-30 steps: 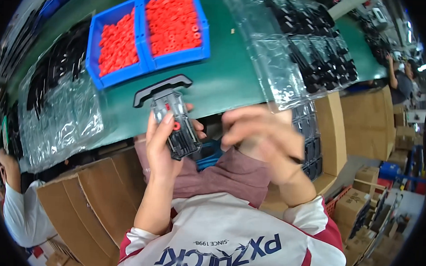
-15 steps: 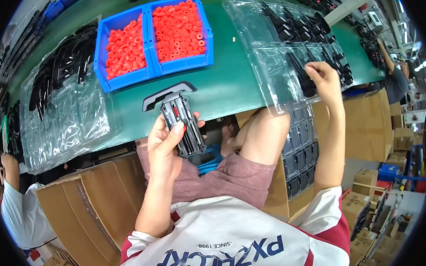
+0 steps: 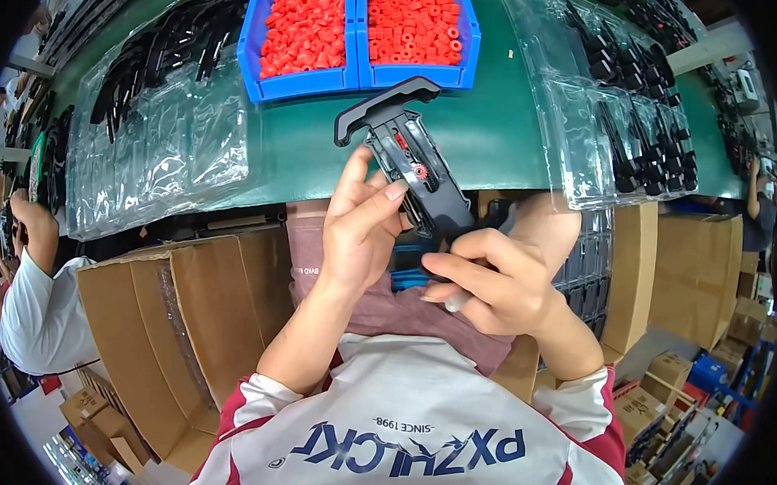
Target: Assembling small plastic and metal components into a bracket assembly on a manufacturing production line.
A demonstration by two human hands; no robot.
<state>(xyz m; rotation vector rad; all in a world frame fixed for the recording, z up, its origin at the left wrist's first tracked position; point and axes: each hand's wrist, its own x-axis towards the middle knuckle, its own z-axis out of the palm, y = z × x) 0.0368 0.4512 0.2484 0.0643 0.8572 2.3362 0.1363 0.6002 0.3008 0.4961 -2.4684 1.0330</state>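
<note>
My left hand (image 3: 360, 228) is closed around a black T-shaped plastic assembly (image 3: 433, 153), held tilted above my lap with its curved crossbar at the far end. Small red pieces show inside the assembly's open channel. At its near end, my right hand (image 3: 500, 283) pinches a black plastic part (image 3: 453, 212) with a flat, long blade. This blade overlaps the assembly's near right side; whether it is seated there I cannot tell. My right fingers hide the near end of the part.
Beyond the assembly stand two blue bins (image 3: 359, 85) of small red parts. Clear plastic trays hold black parts at the left (image 3: 187, 148) and right (image 3: 557, 133) of the green table (image 3: 323, 156). Cardboard boxes (image 3: 165, 319) flank my legs. A co-worker's arm (image 3: 38, 224) shows at far left.
My right hand has come from the right-hand tray to the assembly, bringing a black plastic part. The assembly has tilted in my left hand. The whole view has shifted.
</note>
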